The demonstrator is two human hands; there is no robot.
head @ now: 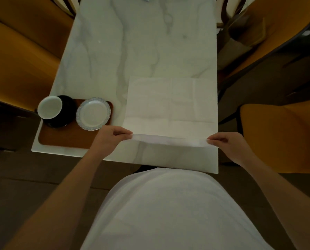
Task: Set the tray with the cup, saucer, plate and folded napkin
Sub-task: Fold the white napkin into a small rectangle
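A white napkin (168,103) lies unfolded on the marble table, its near edge lifted off the surface. My left hand (112,137) pinches the near left corner and my right hand (224,143) pinches the near right corner. To the left, a brown tray (65,139) sits at the table's near left corner. On it stand a cup with a white inside (49,107) on a black saucer (60,121), and a small white plate with a patterned rim (93,113).
The white marble table (141,42) stretches away from me, bare beyond the napkin. Mustard-yellow chairs stand on the left (18,51) and on the right (280,134). My white shirt fills the lower middle of the view.
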